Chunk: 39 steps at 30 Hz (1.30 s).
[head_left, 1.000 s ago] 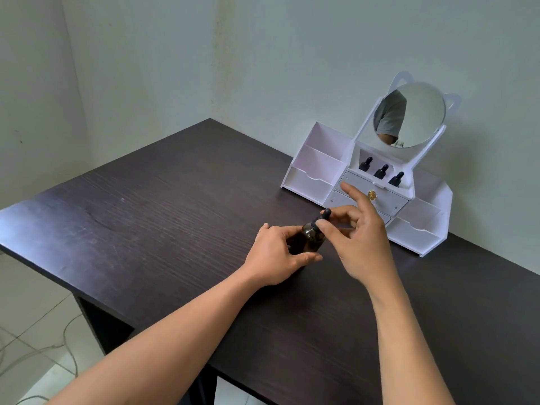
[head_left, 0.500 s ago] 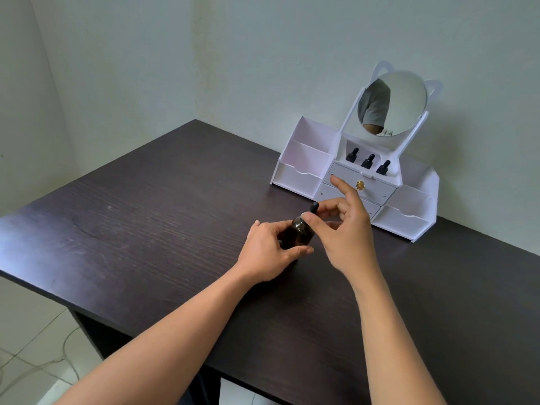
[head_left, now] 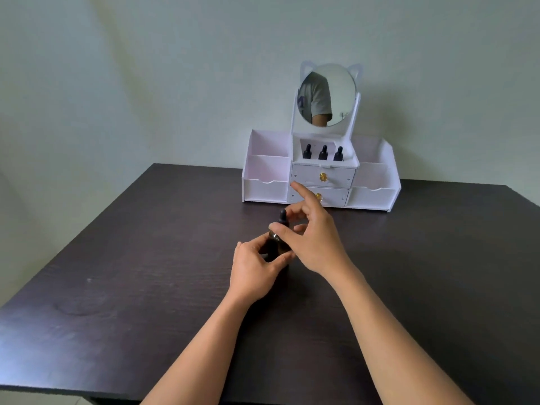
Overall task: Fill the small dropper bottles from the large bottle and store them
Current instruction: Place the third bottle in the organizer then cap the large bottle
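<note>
A large dark amber bottle (head_left: 277,242) with a black dropper cap (head_left: 283,216) stands on the dark table (head_left: 146,258) in the middle. My left hand (head_left: 254,267) wraps around its body from the left. My right hand (head_left: 314,238) pinches the cap's collar with thumb and fingers, its index finger pointing up. Three small dark dropper bottles (head_left: 323,153) stand side by side in the upper middle compartment of a white organizer (head_left: 266,188) at the far edge.
The organizer carries a round cat-eared mirror (head_left: 328,95), two drawers with gold knobs (head_left: 323,177) and open side bins. It stands against the pale wall. The table's front edge runs along the bottom left.
The camera has swung left, so the organizer now faces me squarely. Both hands stay on the large bottle, with the right fingers still at the cap.
</note>
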Tool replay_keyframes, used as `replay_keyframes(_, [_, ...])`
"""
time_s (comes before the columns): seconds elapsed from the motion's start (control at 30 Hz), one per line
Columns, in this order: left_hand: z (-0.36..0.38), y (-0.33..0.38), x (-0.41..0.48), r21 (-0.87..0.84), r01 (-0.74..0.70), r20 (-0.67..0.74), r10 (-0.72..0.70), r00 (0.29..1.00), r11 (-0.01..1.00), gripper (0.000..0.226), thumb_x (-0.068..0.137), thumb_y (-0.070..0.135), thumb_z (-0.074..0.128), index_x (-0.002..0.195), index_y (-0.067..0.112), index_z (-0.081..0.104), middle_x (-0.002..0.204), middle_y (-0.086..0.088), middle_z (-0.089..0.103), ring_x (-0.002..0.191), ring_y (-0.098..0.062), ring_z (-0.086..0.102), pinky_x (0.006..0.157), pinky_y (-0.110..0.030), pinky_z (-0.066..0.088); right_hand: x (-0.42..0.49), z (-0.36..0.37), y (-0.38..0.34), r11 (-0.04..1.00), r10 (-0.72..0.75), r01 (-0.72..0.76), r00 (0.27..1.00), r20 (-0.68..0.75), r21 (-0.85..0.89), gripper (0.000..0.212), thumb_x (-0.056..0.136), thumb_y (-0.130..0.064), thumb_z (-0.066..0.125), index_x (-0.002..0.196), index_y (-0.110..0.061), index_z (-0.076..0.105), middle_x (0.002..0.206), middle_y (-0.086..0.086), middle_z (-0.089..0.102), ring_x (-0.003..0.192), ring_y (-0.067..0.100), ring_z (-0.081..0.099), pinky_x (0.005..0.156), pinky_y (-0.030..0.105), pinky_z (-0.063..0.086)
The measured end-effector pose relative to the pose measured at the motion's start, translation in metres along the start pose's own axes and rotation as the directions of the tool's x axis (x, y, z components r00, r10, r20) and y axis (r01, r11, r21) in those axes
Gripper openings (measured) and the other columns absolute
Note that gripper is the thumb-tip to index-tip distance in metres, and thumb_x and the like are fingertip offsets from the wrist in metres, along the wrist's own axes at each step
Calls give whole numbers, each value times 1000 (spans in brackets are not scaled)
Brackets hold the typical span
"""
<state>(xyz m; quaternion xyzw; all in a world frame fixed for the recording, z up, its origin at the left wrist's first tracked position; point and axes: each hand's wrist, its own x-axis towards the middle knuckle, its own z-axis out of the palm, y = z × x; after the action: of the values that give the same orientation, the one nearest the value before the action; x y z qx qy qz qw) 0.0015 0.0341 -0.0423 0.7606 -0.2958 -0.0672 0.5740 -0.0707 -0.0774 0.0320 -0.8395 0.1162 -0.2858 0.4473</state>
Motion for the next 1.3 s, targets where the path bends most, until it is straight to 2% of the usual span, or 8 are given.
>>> replay_keyframes(0.1, [0,3,0,-7,-15,12,15,1000,1000,42,69,64,70,109,51,67,95,26,73,98,-7,69,104,-54,46,-1,-3,-1,999,-18,17,1000,20,30,76,87,-13,69,150,-35,31,112,-20,68,106,2,60,90,33,53])
replay_keyframes(0.17, [-2,5,1,-17,-19,21,20,1000,1000,44,69,63,71,110,50,67,97,26,73,101,-7,68,104,-53,46,-1,-4,-1,999,-19,18,999,28,36,73,90,-9,64,149,-39,32,107,-21,70,98,11,64,91,35,53])
replay_keyframes(0.37, [-2,6,-3,-40,-20,39,22,999,999,26,74,51,79,99,48,71,94,23,74,101,-6,68,93,-41,55,-4,-7,-1,999,16,-17,1000,2,28,79,86,-20,75,150,-36,31,102,-18,69,100,2,63,89,30,53])
replay_keyframes(0.47, [-2,7,-1,-37,-22,35,23,999,999,39,71,58,76,108,46,71,97,22,74,107,-13,66,93,-42,55,-2,-10,2,999,3,-5,999,45,37,75,92,-13,65,152,-38,27,110,-25,69,103,6,63,95,39,52])
replay_keyframes(0.7, [-1,4,0,-32,-29,48,30,998,999,39,72,62,73,108,45,69,98,27,73,96,-2,70,108,-64,36,-2,-10,-3,1000,4,-4,1000,11,-9,77,84,-22,77,148,-33,35,98,-16,69,95,-6,60,90,17,46])
replay_keyframes(0.97, [-3,10,1,-22,-29,34,29,999,999,39,69,65,70,106,50,68,98,31,71,99,1,68,115,-60,28,4,-12,-4,1000,-27,25,993,118,17,75,94,-9,61,154,-36,23,112,-26,69,108,10,64,104,35,48])
replay_keyframes(1.17, [-3,6,1,-48,-17,36,19,999,999,43,70,65,71,110,49,68,98,27,73,97,-4,70,109,-61,37,-1,-1,-4,997,1,-4,1000,31,83,70,92,-12,67,149,-36,33,103,-20,72,103,2,65,102,34,50])
replay_keyframes(1.3, [-1,7,0,-26,-49,14,50,999,998,37,70,64,70,104,49,69,95,29,72,94,2,69,113,-60,31,2,-8,-2,998,11,-18,994,110,63,78,93,-11,65,154,-35,23,117,-20,69,113,-1,61,107,30,46])
